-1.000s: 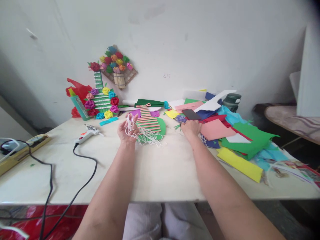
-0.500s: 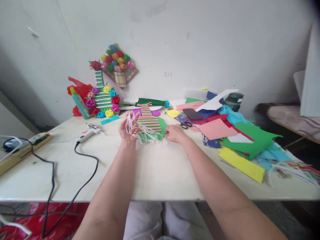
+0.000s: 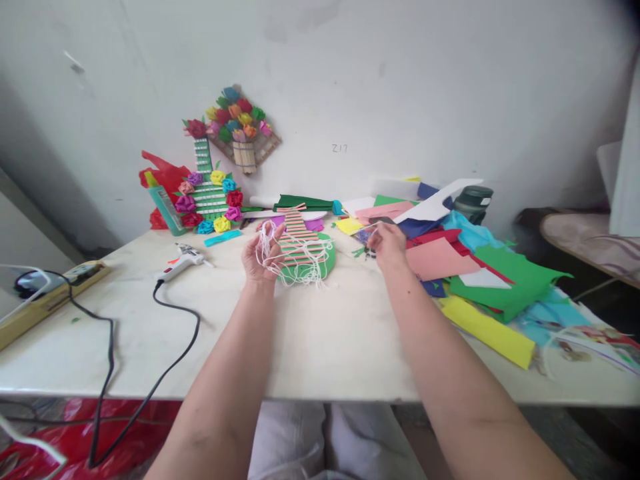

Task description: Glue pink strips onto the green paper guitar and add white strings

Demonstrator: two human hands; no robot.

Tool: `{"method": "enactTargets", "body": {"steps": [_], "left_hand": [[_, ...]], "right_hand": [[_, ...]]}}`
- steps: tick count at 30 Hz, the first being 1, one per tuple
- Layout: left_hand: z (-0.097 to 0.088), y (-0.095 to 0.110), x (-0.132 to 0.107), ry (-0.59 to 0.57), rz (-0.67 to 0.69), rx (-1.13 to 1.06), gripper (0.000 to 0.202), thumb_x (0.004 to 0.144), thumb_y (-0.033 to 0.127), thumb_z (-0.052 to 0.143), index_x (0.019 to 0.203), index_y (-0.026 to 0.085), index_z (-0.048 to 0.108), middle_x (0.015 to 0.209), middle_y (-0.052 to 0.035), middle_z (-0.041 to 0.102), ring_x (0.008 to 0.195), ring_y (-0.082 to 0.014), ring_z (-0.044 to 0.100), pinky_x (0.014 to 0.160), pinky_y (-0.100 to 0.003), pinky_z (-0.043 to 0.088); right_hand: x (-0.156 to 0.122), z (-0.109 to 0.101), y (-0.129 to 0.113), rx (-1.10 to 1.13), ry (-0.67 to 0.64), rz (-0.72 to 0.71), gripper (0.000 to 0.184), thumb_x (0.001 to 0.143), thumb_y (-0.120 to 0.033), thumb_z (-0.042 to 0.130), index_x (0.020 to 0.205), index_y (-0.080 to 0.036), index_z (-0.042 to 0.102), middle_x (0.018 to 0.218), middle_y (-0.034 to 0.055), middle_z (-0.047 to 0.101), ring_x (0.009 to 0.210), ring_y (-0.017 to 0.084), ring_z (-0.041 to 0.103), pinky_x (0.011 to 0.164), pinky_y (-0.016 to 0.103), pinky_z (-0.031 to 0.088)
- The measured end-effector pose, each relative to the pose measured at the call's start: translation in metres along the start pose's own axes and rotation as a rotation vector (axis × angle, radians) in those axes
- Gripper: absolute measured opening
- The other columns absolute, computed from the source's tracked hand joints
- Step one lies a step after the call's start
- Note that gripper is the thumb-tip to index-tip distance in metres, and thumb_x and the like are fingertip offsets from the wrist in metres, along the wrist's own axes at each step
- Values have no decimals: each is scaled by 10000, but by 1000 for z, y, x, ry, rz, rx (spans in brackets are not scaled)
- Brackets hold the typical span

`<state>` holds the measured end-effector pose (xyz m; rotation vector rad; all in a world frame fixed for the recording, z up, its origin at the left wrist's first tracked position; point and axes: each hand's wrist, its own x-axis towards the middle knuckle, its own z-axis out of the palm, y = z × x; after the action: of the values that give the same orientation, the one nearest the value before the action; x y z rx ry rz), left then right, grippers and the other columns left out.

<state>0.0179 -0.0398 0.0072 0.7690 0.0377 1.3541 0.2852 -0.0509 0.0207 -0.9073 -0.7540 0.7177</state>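
Note:
My left hand [image 3: 262, 255] is closed around a loose tangle of white string [image 3: 305, 270], with the strands looped over its fingers. The string trails across a green guitar-shaped piece [image 3: 327, 257] covered with pink-striped rows [image 3: 296, 230], which lies flat on the table. To the right, my right hand [image 3: 389, 244] is raised, its thumb and fingers pinched together. A thin pale strand shows at those fingertips and appears to be the same string. Behind this hand, a dark phone and scissors are mostly hidden.
A glue gun [image 3: 183, 261] with a black cord lies left. Behind it stand a glue bottle [image 3: 165, 210] and a flower-trimmed guitar model [image 3: 210, 193]. Coloured sheets [image 3: 510, 277] and a dark green cup [image 3: 473, 203] fill the right side. A power strip [image 3: 75, 287] sits far left.
My right hand has moved right and up from beside the green piece, over to the scissors and phone. My left hand stays nearly in place with the string. The view has shifted slightly.

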Motion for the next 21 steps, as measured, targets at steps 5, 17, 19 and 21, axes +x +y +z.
{"method": "enactTargets", "body": {"steps": [5,17,19,21], "left_hand": [[-1,-2,0,48,-7,5,292,839,303,324,939,188,574,955,-92,654,282,7,217,272,-158,194],[1,-4,5,163,13,57,131,816,164,404,824,164,534,783,-44,681,250,4,227,242,-135,169],[1,-5,6,168,17,63,128,812,145,403,828,163,529,774,-41,683,245,3,230,243,-134,175],[3,-6,5,166,11,74,136,816,142,395,834,159,529,771,-46,684,244,3,234,245,-131,183]], "right_hand": [[12,-12,-6,194,257,-88,97,782,-229,470,761,-191,384,670,-29,577,678,99,640,647,248,522],[18,-38,-2,-820,581,-474,218,808,-225,354,882,-129,535,1305,166,371,1246,207,314,971,377,299],[10,-31,-3,-974,484,-436,240,809,-235,359,874,-132,565,1220,159,474,1170,209,406,930,357,332],[2,-23,-2,-1121,301,-310,286,818,-294,361,862,-140,598,1033,145,594,1007,222,522,833,342,392]]}}
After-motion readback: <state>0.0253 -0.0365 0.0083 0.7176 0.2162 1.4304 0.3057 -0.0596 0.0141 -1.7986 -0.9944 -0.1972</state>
